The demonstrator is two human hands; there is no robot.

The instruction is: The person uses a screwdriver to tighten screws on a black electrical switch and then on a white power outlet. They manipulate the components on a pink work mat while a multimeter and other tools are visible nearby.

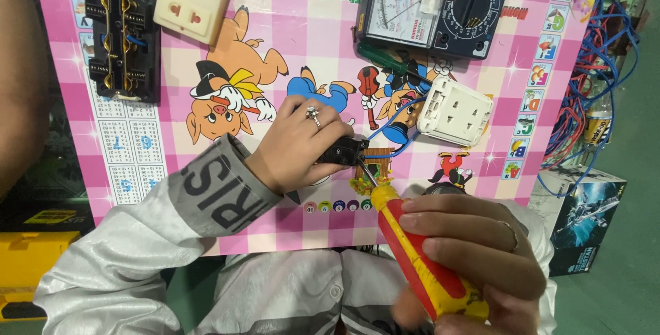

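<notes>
white socket (pixel 454 110) right, multimeter (pixel 436 5) beyond, board centre open

Your left hand (pixel 295 144) wears a ring with a small pale stone on one finger, and its wrist is covered by a grey ribbed cuff printed with large dark block letters. Above the cuff, your sleeve is shiny silver-white fabric, creased and puffy. Your right hand (pixel 474 246) has a thin plain band on one finger, with the same silvery cloth behind it.

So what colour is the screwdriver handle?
Red and yellow screwdriver handle, seen in the head view.
</notes>
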